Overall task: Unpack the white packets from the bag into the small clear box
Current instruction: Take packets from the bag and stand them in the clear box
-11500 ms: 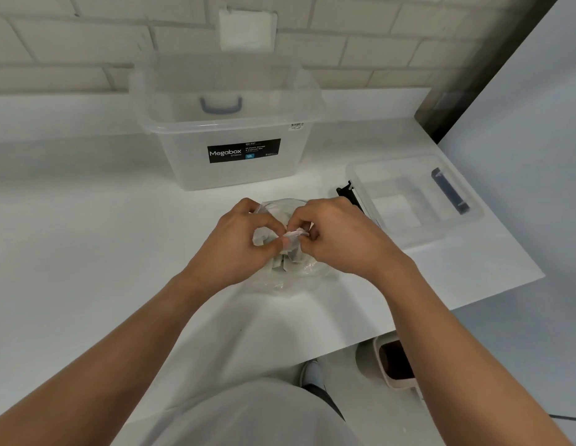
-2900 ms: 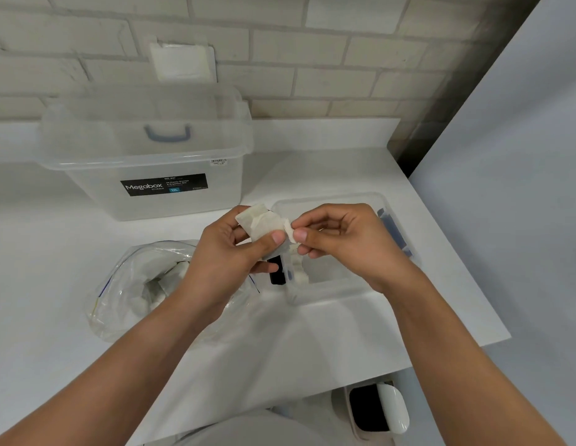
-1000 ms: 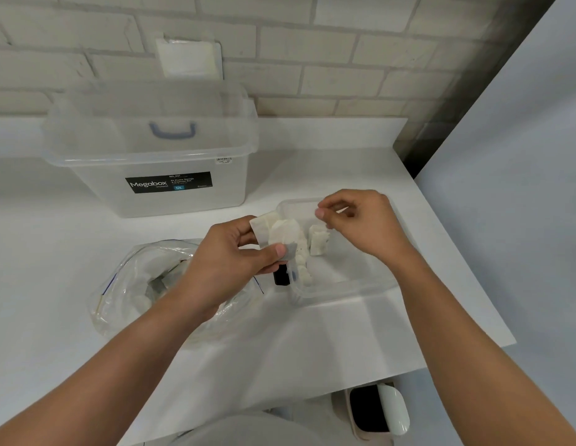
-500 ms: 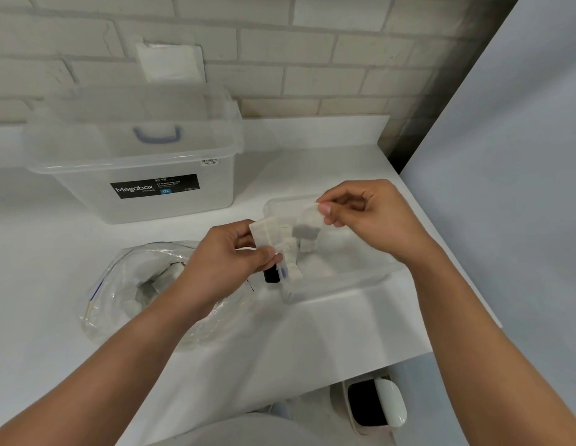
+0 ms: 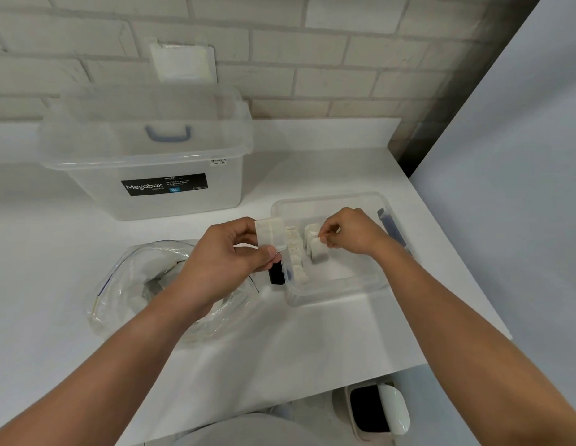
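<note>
Right hand (image 5: 354,234) now lower, seemingly with packet (image 5: 317,253), inside box (image 5: 339,292)

We see a large clear storage box (image 5: 145,175) standing at the back of the white counter (image 5: 39,268), close to the pale brick wall (image 5: 312,43). A black label (image 5: 164,185) on its front reads "Megabox", and a blue handle (image 5: 167,133) shows through its clear plastic. A white plate (image 5: 183,62) is fixed to the bricks above it. A small black object (image 5: 276,273) lies near the counter's middle; we cannot tell what it is. Below the counter's near edge, a bin (image 5: 367,410) stands on the floor, its white lid (image 5: 394,410) tilted open. A plain grey panel (image 5: 521,156) fills the right side.
</note>
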Tool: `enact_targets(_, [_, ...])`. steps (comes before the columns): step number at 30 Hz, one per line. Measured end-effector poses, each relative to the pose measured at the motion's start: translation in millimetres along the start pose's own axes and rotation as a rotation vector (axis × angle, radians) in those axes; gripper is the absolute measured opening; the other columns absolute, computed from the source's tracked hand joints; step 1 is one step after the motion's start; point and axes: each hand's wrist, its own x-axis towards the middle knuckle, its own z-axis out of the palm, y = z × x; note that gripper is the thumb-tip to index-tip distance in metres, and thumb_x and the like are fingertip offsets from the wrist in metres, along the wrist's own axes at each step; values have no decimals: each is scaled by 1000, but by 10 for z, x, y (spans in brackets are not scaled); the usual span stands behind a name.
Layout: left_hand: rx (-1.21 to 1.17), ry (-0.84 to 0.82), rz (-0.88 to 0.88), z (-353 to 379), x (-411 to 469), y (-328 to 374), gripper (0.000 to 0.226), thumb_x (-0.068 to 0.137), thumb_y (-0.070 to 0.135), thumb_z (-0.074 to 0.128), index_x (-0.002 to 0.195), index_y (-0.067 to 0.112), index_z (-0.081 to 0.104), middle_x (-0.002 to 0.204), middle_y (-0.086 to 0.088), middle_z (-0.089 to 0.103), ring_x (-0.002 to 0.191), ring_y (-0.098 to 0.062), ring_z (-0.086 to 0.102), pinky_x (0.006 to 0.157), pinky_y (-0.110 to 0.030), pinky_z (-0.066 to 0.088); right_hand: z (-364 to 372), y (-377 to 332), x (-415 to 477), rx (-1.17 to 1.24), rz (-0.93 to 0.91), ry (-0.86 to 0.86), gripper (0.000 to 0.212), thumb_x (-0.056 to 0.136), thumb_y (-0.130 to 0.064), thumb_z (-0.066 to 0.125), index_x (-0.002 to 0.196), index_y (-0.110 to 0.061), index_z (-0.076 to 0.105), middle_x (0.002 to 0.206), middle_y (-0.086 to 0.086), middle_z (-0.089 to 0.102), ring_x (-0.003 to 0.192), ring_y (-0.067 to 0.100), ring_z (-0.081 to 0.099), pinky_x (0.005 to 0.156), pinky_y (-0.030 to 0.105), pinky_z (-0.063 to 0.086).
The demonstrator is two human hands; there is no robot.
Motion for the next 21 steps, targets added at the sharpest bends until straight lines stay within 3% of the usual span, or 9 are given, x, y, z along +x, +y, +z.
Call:
enact_targets(7, [37, -15, -13, 22, 16, -1, 19, 86, 2, 74, 103, 10, 72, 95, -9, 76, 89, -27, 76, 96, -46, 57, 46, 13, 69, 44, 82, 18, 11, 92, -6, 71, 100, -7, 79, 89, 5, 77, 71, 9, 74, 77, 21, 61])
enact_targets(13, [90, -36, 12, 55, 41, 2, 17, 87, 6, 74, 102, 15, 72, 91, -5, 78, 87, -24, 76, 96, -50, 56, 41, -32, 21, -27, 65, 59, 14, 90, -16, 77, 103, -10, 79, 98, 5, 76, 82, 14, 72, 88, 31, 59])
enact_targets(16, [287, -5, 116, 47, 41, -4, 18, 87, 12, 75, 96, 28, 74, 85, 0, 76, 80, -16, 74, 88, -38, 59, -89, -125, -128, -16, 45, 148, 17, 90, -25, 76, 103, -14, 79, 95, 0, 76, 88, 13, 69, 87, 29, 57])
enact_targets(18, [520, 8, 218, 43, 35, 29, 22, 87, 15, 72, 97, 34, 74, 82, 4, 72, 78, -9, 69, 76, -21, 55, -180, -250, -304, 142, -5, 244, 11, 90, -26, 76, 99, -20, 80, 89, -7, 76, 84, 8, 71, 83, 28, 58])
enact_targets(21, [777, -30, 334, 54, 56, 111, 30, 87, 10, 63, 108, 29, 75, 86, 6, 70, 77, -9, 62, 75, -21, 48, -291, -507, -624, 584, -99, 230, 13, 90, -23, 77, 102, -20, 79, 92, -4, 77, 82, 17, 75, 73, 30, 60])
